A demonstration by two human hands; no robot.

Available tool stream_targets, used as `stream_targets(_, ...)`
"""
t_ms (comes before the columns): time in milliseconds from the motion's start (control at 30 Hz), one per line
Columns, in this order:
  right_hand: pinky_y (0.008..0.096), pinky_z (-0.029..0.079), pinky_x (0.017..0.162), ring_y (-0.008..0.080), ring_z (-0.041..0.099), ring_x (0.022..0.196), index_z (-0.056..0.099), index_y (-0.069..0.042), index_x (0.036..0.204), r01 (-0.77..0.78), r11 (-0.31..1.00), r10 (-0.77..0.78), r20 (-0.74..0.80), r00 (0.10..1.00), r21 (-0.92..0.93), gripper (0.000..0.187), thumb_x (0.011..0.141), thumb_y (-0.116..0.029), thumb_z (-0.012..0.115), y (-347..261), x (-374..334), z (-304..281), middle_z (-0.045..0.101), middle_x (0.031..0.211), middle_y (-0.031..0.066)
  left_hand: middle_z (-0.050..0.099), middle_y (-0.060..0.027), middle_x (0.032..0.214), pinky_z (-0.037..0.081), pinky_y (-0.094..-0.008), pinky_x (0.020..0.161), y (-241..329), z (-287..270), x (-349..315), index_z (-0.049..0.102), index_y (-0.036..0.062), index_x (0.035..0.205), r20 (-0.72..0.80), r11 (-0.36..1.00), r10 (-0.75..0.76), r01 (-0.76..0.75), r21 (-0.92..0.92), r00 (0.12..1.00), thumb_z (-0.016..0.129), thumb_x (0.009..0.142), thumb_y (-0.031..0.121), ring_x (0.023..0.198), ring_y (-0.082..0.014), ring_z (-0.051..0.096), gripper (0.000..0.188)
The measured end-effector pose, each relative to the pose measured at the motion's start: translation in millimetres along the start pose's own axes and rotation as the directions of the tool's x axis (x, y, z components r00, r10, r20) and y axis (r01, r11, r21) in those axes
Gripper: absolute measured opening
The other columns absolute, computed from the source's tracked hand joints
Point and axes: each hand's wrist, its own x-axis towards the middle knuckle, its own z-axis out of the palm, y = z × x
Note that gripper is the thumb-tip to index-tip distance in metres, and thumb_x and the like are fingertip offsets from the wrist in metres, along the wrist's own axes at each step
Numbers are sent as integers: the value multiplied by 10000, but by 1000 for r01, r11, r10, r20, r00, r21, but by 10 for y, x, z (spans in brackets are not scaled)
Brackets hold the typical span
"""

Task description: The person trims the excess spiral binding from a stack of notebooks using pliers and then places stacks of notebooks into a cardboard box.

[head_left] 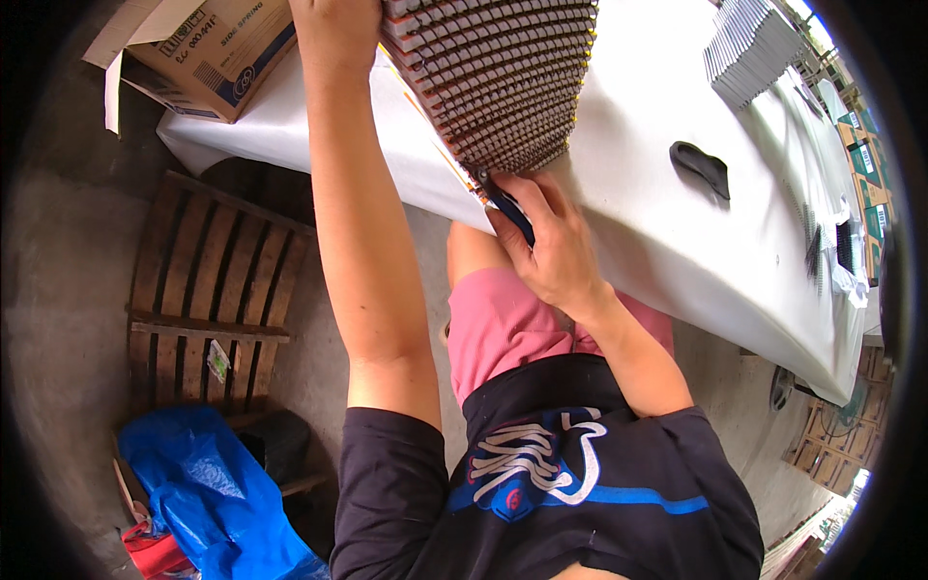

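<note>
A tall stack of wire-bound notebooks stands on the white-covered table, its rows of dark coils turned towards me. My right hand is closed round blue-handled pliers, whose metal tip touches the near left corner of the stack, by a coil end. My left hand is at the stack's far left side. The upper edge of the picture cuts off its fingers, so their grip is hidden.
An open cardboard box sits at the table's left end. On the white table cover lie a black flat object and a second notebook stack. A wooden pallet and blue plastic sheeting are at the left.
</note>
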Motion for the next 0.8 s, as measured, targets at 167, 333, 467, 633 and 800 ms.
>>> stream_targets(167,317,449,639,334,589,759,545,-78,1120,-620,383,334,523,784,685,306,886,-270,592,-78,43,-118,580,919,147,578,-57,1098,467,-224,765,38,-14,-15,496,23,1255,-14,997,-75,76,21,997,450,977,353,946,-111,560,434)
stream_targets(333,392,408,791,283,548,914,558,-123,1141,-16,999,18,-70,997,31,334,857,-288,619,24,-54,5,549,1037,92,566,-65,1136,454,-229,807,36,-2,-6,484,18,1271,-5,999,-42,42,12,999,452,976,352,987,-119,547,447)
stream_targets(467,415,374,841,263,528,965,551,-146,1176,84,970,-101,-67,993,-228,380,833,-285,639,16,-54,9,530,1078,65,554,-73,1167,440,-248,854,6,-22,20,478,14,1278,0,1000,-17,17,-15,1000,453,975,354,1039,-133,530,456)
stream_targets(633,362,408,775,262,554,888,547,-124,1167,52,991,-56,-31,998,-126,361,845,-263,629,19,-45,27,543,1015,79,551,-75,1175,431,-257,873,30,-1,-3,468,10,1287,-26,999,-43,44,13,999,460,972,356,1058,-143,522,468)
stream_targets(800,312,455,677,269,588,792,524,-72,1159,-595,482,339,489,804,643,318,888,-227,587,25,12,-79,573,851,120,556,-69,1165,441,-246,842,11,-72,15,467,15,1290,-12,992,-129,129,-13,992,466,970,353,1029,-132,533,465)
